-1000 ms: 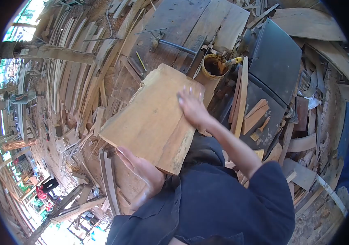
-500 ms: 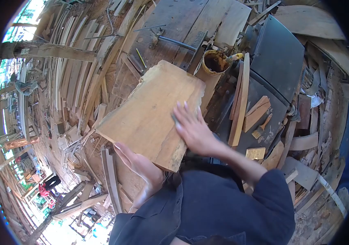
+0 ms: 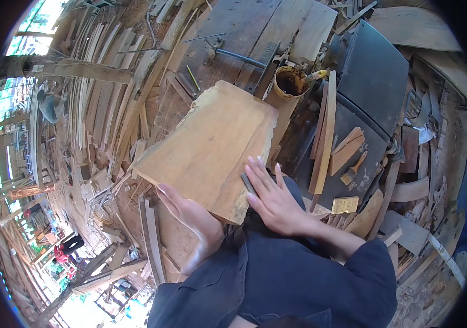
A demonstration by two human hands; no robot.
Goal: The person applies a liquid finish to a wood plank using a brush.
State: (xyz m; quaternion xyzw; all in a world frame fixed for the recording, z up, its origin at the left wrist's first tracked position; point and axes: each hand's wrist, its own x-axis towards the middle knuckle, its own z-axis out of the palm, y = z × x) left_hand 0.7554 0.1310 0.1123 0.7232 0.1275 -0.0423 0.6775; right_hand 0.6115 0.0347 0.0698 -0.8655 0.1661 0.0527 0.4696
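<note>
A pale wooden slab (image 3: 206, 147) with rough, bark-like side edges lies tilted in front of my body. My left hand (image 3: 192, 218) holds its near left edge, with part of the hand hidden beneath the wood. My right hand (image 3: 274, 202) lies at the slab's near right edge, fingers together over a thin dark grey piece of sandpaper (image 3: 249, 184). Only one edge of the sandpaper shows along the fingers; the rest is covered by the hand.
Beyond the slab stands a tub of dark liquid (image 3: 290, 83) beside a bar clamp (image 3: 239, 57) on a wooden table (image 3: 233, 24). To the right, a dark metal surface (image 3: 373, 76) holds wood offcuts (image 3: 347, 150), a paintbrush (image 3: 353, 168) and a yellowish block (image 3: 345, 205). Stacked planks (image 3: 99, 104) stand left.
My right hand has slid from the slab's middle right toward me, down to its near right edge, taking the sandpaper along. The left hand keeps its hold, and the slab has barely shifted.
</note>
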